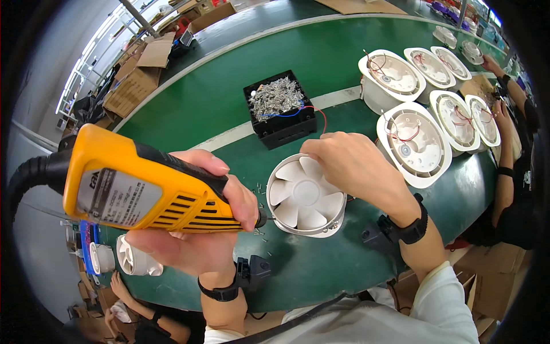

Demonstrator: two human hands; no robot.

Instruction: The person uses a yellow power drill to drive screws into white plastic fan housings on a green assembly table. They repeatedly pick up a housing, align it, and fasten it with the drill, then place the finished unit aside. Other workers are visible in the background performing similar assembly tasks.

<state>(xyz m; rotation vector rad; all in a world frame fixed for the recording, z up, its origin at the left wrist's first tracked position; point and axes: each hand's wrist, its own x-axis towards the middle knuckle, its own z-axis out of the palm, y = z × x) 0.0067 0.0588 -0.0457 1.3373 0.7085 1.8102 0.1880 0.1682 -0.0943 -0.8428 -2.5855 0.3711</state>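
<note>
A yellow and black corded electric screwdriver [154, 189] lies in my left hand [223, 229], with the fingers wrapped round its body. Its thin bit points right, at the lower left rim of a round white fan housing [275, 217]. White fan blades [306, 193] face up inside this housing. My right hand [349, 160] is closed at the housing's upper right rim, its fingertips partly hidden. A red wire and a blue wire run from beside that hand to a black box [286, 132], which is heaped with small screws [276, 98].
Several white housings with red wires [413, 143] stand at right. Loose screws [264, 238] lie left of the fan. Another fan unit [137, 256] stands at lower left. Other people's hands [503, 117] show at right and at lower left [120, 288]. Cardboard boxes [132, 89] are beyond the table.
</note>
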